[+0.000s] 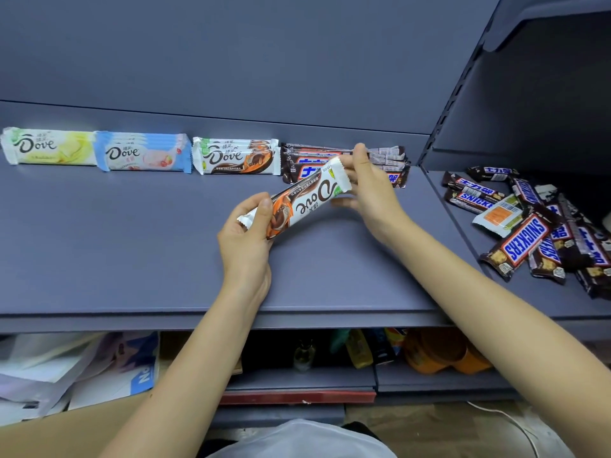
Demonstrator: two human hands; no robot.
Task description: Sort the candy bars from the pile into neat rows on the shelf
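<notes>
Left hand [246,236] is gripping the near end of the Dove bar [307,201], right hand [370,183] is pinching the far end; the matching stack [236,157] is lying just beyond the left hand

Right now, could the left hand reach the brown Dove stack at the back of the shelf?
Probably yes: only bare shelf lies between the left hand and the brown Dove stack. But both it and the right hand are holding a Dove bar.
</notes>
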